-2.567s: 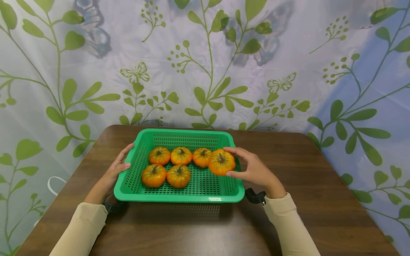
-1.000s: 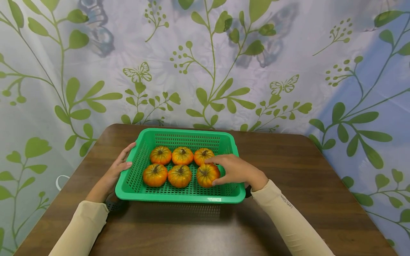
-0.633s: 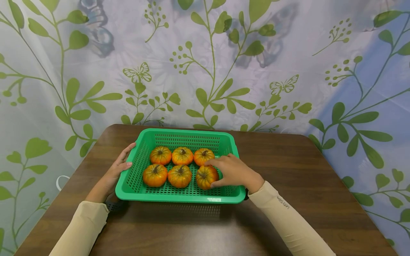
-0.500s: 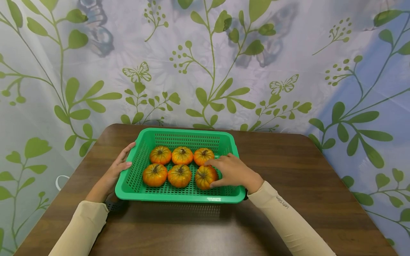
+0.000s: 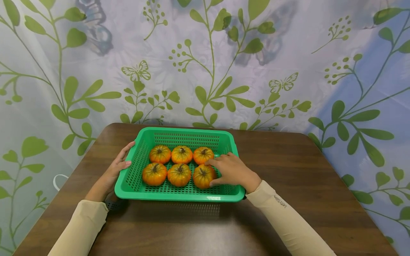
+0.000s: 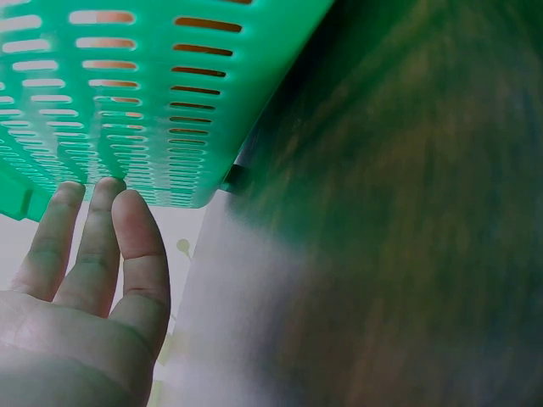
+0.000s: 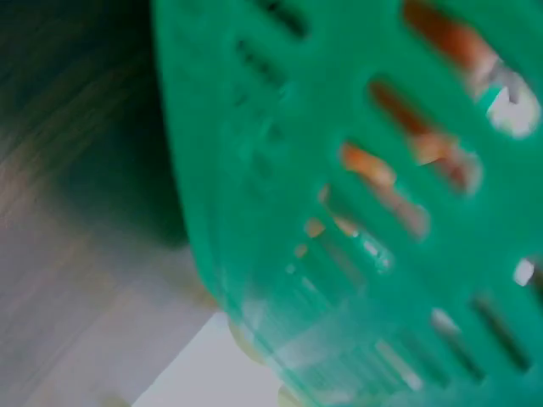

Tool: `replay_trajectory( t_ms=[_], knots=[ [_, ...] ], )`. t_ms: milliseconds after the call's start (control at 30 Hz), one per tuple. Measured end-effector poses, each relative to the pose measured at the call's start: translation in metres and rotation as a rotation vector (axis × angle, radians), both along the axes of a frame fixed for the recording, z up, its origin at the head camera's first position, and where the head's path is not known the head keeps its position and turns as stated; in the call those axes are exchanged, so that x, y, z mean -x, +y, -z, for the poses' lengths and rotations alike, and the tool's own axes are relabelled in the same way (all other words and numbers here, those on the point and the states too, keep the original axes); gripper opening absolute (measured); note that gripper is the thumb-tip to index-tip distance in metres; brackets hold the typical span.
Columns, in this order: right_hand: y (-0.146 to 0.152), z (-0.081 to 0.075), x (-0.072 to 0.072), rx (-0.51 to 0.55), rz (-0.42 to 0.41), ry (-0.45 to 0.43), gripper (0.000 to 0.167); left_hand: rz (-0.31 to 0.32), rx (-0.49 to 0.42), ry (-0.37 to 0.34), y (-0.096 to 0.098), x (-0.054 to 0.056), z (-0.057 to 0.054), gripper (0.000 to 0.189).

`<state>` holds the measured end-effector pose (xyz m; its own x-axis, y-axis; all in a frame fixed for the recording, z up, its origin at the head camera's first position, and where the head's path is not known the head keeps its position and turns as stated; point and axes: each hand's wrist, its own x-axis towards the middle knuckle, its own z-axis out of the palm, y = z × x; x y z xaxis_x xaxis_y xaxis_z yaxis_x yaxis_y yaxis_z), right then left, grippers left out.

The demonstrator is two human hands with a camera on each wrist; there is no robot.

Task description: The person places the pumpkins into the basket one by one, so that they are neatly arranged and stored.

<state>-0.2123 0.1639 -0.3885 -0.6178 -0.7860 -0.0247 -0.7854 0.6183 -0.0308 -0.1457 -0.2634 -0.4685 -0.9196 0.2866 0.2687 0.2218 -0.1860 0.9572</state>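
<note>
A green plastic basket (image 5: 179, 196) with slotted walls holds several small orange pumpkins in two rows. At the right of the front row sits one pumpkin (image 5: 203, 176), its top streaked green. My right hand (image 5: 232, 171) reaches over the basket's right rim and grips this pumpkin from its right side, index finger behind and thumb in front. Against the left end of the basket rests my left hand (image 5: 114, 171), thumb on the rim. In the left wrist view its straight fingers (image 6: 140, 246) touch the slotted outer wall. The right wrist view shows only the basket's outer wall (image 7: 280, 170), blurred.
Other pumpkins beside it are one in the front middle (image 5: 179, 175) and one behind (image 5: 203, 155). The basket stands on a brown wooden table (image 5: 288, 160). A leaf-patterned cloth (image 5: 205, 64) hangs behind it. A white cable (image 5: 56, 181) shows past the left table edge.
My right hand has lowered the pumpkin from above the basket's right end into the front row, then shifted it slightly left. My left hand has stayed at the basket's left end.
</note>
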Motion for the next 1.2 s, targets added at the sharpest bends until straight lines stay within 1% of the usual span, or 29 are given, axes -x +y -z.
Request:
replay_trajectory(
  t_ms=[133, 267, 400, 467, 567, 667, 733, 800, 900, 967, 1067, 1200],
  knots=[
    [-0.002, 0.000, -0.001, -0.037, 0.009, 0.019, 0.072, 0.009, -0.012, 0.009, -0.001, 0.000, 0.000, 0.061],
    [-0.003, -0.002, -0.002, -0.044, 0.017, 0.014, 0.074, 0.009, -0.008, 0.014, -0.001, 0.000, 0.000, 0.061],
    [-0.001, -0.001, -0.001, -0.027, 0.012, 0.012, 0.075, -0.002, -0.001, 0.008, 0.001, 0.001, 0.000, 0.062],
    [0.001, 0.000, 0.000, 0.007, -0.002, 0.010, 0.072, -0.007, 0.001, 0.003, 0.002, 0.001, 0.000, 0.062],
    [0.006, 0.003, 0.001, 0.117, -0.031, -0.008, 0.060, -0.013, 0.005, -0.001, 0.003, 0.001, 0.001, 0.063],
    [0.012, 0.006, 0.001, 0.289, -0.048, -0.051, 0.046, -0.017, 0.009, 0.003, 0.003, 0.001, 0.002, 0.063],
    [0.015, 0.009, 0.001, 0.410, -0.063, -0.063, 0.039, -0.021, 0.014, 0.006, 0.002, 0.002, 0.003, 0.064],
    [0.017, 0.011, 0.001, 0.524, -0.082, -0.063, 0.033, -0.023, 0.019, 0.008, 0.002, 0.002, 0.003, 0.064],
    [0.019, 0.016, 0.002, 0.666, -0.112, -0.034, 0.027, -0.028, 0.023, 0.001, 0.001, 0.002, 0.004, 0.063],
    [0.021, 0.019, 0.002, 0.754, -0.107, -0.035, 0.024, -0.031, 0.030, -0.001, 0.000, 0.001, 0.005, 0.063],
    [0.025, 0.022, 0.001, 0.877, -0.063, -0.068, 0.024, -0.027, 0.034, 0.000, 0.000, 0.000, 0.004, 0.063],
    [0.033, 0.026, -0.001, 1.000, -0.008, -0.089, 0.028, -0.031, 0.054, 0.007, -0.002, -0.001, 0.004, 0.063]
  ],
)
